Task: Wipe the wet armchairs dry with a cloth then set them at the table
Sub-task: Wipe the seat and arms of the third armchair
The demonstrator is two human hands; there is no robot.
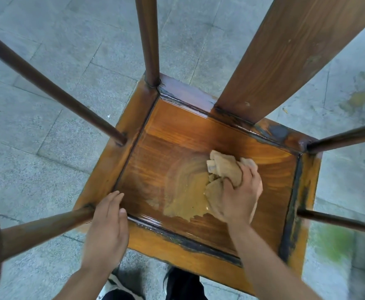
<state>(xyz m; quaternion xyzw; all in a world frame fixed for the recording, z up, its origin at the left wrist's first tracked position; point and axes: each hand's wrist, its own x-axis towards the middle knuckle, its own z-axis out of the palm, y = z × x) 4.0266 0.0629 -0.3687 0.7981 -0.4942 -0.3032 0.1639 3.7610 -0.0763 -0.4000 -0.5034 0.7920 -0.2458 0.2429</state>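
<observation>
One armchair (199,131), seen from above, standing on grey stone floor (47,61). One cloth (222,169). Two hands. Five thin round rods counted: two slanting in from the left (54,89), one upright at the far left corner (148,40), two entering from the right (346,137). One broad flat back board (285,55) rising from the far edge of the seat.

Seat (177,148) of glossy orange-brown wood with a sunken middle panel and a raised frame round it. Dark, worn patches along the frame joints, heaviest on the right side and the near edge. Shiny wet gleam along the far groove. Dull, pale swirl marks on the panel just left of the cloth.

Left hand (105,226) at the near left corner of the frame, fingers straight and together, lying flat on the wood beside the base of a rod, gripping nothing.

Right hand (240,193) right of the panel's middle, fingers curled over the bunched tan cloth, pressing it down onto the seat. Cloth crumpled, part bulging out on the far side of the fingers, part spread flat on the panel to the left.

Dark shoes (177,284) on the floor at the near edge, below the seat.
</observation>
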